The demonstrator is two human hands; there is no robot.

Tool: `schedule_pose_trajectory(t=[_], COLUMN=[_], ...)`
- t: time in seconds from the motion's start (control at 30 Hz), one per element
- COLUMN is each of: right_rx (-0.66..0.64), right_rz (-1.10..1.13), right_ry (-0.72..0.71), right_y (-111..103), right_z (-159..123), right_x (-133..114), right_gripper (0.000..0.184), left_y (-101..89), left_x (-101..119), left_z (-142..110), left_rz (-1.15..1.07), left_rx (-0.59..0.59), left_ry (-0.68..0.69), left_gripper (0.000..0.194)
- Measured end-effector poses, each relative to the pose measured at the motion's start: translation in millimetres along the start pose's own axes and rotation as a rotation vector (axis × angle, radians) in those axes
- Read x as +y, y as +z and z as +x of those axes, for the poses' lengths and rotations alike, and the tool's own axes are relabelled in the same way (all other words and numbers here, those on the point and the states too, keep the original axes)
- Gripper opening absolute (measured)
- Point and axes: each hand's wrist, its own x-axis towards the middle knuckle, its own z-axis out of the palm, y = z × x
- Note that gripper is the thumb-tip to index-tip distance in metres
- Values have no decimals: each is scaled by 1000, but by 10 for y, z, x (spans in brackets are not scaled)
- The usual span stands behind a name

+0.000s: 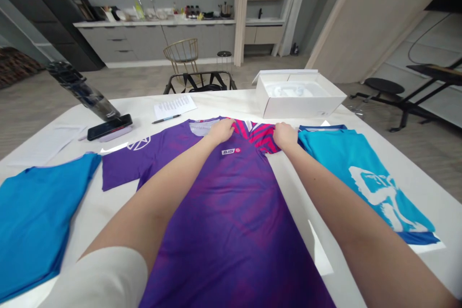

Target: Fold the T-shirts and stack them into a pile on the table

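A purple T-shirt (216, 202) with pink-striped fabric at its right shoulder lies spread on the white table, neck end away from me. Beside the collar, my left hand (221, 131) is closed on the shoulder fabric. My right hand (286, 135) pinches the end of the pink-striped sleeve, which looks bunched. The other sleeve lies flat out to the left. Just right of my right hand is a folded bright blue T-shirt (335, 147) with a white print. Another folded blue garment (39, 211) lies at the left.
An open white box (303, 106) stands at the table's back right. Toward the back left are a printed sheet (175, 105), a pen (166, 119), and a phone (109, 127) by a dark upright appliance (84, 89). More papers (46, 143) lie left. A chair (202, 82) stands behind the table.
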Motion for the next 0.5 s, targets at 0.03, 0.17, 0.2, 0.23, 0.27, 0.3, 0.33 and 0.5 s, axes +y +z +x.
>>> schedule_pose_trajectory(t=[0.03, 0.17, 0.2, 0.23, 0.27, 0.3, 0.33, 0.5], right_rx=[-2, 21, 31, 39, 41, 38, 28, -31], right_rz=[-21, -67, -73, -76, -76, -71, -62, 99], right_ry=[13, 37, 44, 51, 62, 77, 96, 195], right_y=[12, 71, 86, 100, 112, 119, 118, -107], right_z=[48, 97, 90, 83, 77, 75, 77, 103], right_x=[29, 85, 89, 92, 96, 102, 112, 186], right_gripper=[38, 40, 39, 38, 37, 37, 37, 35], left_y=[3, 98, 138, 180, 223, 264, 303, 418], left_x=[-9, -99, -128, -158, -187, -214, -239, -323], left_z=[167, 645, 713, 761, 792, 810, 818, 819], left_rz=[-6, -19, -21, -23, -26, -31, -37, -130], left_rx=[-10, -75, -88, -97, -98, -92, -81, -24], left_ry=[-40, -139, -147, -150, -149, -146, -142, -152], left_gripper=[42, 41, 41, 40, 39, 37, 36, 25])
